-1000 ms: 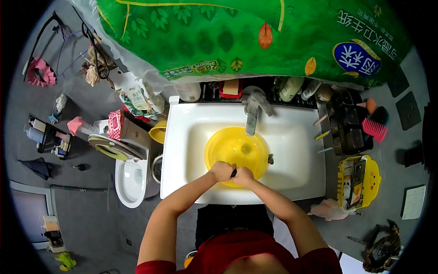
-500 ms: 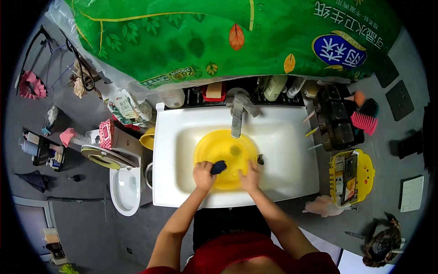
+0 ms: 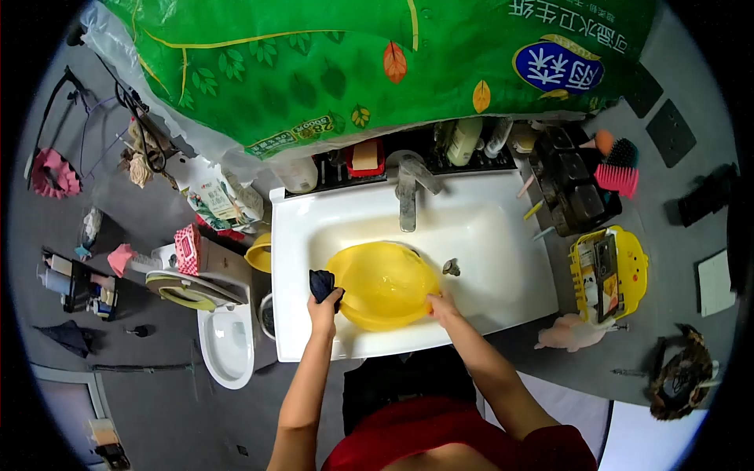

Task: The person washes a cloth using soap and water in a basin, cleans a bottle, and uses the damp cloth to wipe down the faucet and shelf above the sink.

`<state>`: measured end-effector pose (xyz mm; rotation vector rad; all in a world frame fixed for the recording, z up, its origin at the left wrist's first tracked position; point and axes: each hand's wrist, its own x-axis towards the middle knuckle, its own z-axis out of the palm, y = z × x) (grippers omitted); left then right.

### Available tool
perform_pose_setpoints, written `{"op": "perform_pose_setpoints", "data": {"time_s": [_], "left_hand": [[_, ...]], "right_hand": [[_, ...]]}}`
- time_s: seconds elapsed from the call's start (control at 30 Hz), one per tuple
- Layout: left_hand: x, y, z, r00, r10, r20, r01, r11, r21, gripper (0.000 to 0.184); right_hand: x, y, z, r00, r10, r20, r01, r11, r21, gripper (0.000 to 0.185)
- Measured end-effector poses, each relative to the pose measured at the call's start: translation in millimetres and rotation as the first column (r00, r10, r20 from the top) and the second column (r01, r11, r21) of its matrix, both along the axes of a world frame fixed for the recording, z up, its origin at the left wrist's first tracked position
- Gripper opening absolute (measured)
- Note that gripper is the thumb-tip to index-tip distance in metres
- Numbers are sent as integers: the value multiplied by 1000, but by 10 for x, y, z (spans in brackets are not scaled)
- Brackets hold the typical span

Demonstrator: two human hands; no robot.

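A yellow plastic basin (image 3: 385, 282) sits tilted inside the white sink (image 3: 503, 298), with a little water visible in it. My left hand (image 3: 322, 314) is closed on a bunched dark navy cloth (image 3: 323, 286), whose exact kind I cannot make out, at the basin's left rim. At the right rim, my right hand (image 3: 444, 306) grips the basin with its fingers wrapped over the edge. The faucet (image 3: 407, 196) hangs over the far side of the basin. A small grey drain piece (image 3: 451, 268) lies to the right of it.
Behind the sink stand a soap dish (image 3: 366, 159) and several bottles (image 3: 465, 141). A large green pack (image 3: 314, 78) overhangs the back. On the right are a black organizer (image 3: 569, 180) and a yellow basket (image 3: 628, 275); a toilet (image 3: 226, 345) is at left.
My left hand has moved left with the dark cloth to the basin's rim. My right hand has gone from inside the basin to its right rim. The basin has tilted and the water has shifted.
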<state>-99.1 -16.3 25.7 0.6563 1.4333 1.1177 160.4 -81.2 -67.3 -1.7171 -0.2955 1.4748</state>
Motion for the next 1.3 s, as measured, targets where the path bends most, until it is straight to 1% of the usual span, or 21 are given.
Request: {"op": "perform_pose_setpoints", "data": {"time_s": [0.1, 0.17, 0.23, 0.3, 0.4, 0.47, 0.5, 0.57, 0.67, 0.77, 0.87, 0.9, 0.97, 1.0, 1.03, 1.07, 1.1, 1.17, 1.2, 1.27, 1.3], "left_hand": [[-125, 35, 470, 997, -67, -41, 70, 995, 73, 15], [-155, 79, 713, 999, -46, 2, 45, 991, 129, 16], [-244, 143, 847, 992, -113, 50, 106, 987, 124, 20], [-321, 201, 931, 981, -191, 19, 186, 970, 158, 21], [-280, 176, 1102, 991, -128, 46, 115, 970, 215, 22], [-265, 139, 1006, 995, -96, 10, 88, 945, 316, 22], [-255, 128, 975, 997, -79, -8, 76, 927, 367, 22], [-247, 108, 956, 998, -58, 1, 53, 921, 385, 23], [-200, 79, 1016, 999, -6, 42, -11, 920, 391, 23], [-220, 108, 920, 997, 4, 71, -31, 924, 382, 23], [-236, 127, 885, 998, 49, 29, -56, 936, 347, 20], [-229, 146, 823, 995, 87, 42, -96, 923, 371, 18], [-232, 159, 779, 993, 120, -19, -106, 930, 353, 18], [-244, 184, 702, 987, 142, -74, -109, 934, 341, 19], [-239, 198, 633, 987, 130, -93, -93, 940, 327, 19], [-232, 203, 564, 987, 118, -113, -78, 947, 313, 19], [-217, 208, 467, 985, 106, -133, -63, 953, 297, 19], [-124, 210, 266, 988, 71, -139, -37, 972, 231, 20], [-42, 189, 206, 987, 32, -156, 2, 977, 213, 21], [98, 162, -71, 982, -52, -181, 84, 981, 176, 23], [185, 129, -59, 970, -128, -208, 154, 981, 115, 27]], "right_hand": [[-224, -71, 37, 980, -56, -189, 48, 998, -48, 12], [-384, -95, 57, 945, -104, -309, 78, 992, -98, 9], [-551, -119, 58, 899, -169, -405, 113, 981, -158, 5], [-704, -118, -25, 847, -187, -498, 104, 976, -190, 3], [-877, -143, -69, 781, -212, -588, 94, 970, -226, 5], [-920, -148, -219, 728, -268, -631, 115, 955, -274, 7], [-937, -132, -193, 649, -249, -719, 85, 963, -256, 8], [-979, -133, -141, 462, -204, -863, 31, 976, -214, 8], [-1060, -147, 15, 282, -260, -924, 44, 965, -258, 6], [-1025, -166, -26, 295, -219, -930, 55, 976, -212, 6], [-907, -153, -132, 310, -173, -935, 65, 985, -161, 6], [-841, -142, -223, 489, -167, -856, 95, 986, -138, 9], [-655, -120, -521, 785, -153, -600, 134, 988, -77, 16], [-557, -116, -402, 912, -116, -393, 114, 993, -30, 20], [-461, -85, -41, 984, -78, -161, 81, 997, 12, 25], [-379, -69, 161, 996, -43, 81, 39, 998, 44, 29], [-289, -59, 108, 972, -65, 228, 42, 994, 102, 34], [-96, -11, -95, 858, -131, 496, 24, 976, 216, 43], [17, 12, -199, 810, -54, 585, -89, 973, 213, 51], [142, 67, 11, 866, 64, 497, -136, 985, 109, 52], [187, 111, 111, 887, 123, 446, -167, 984, 60, 52]]}}
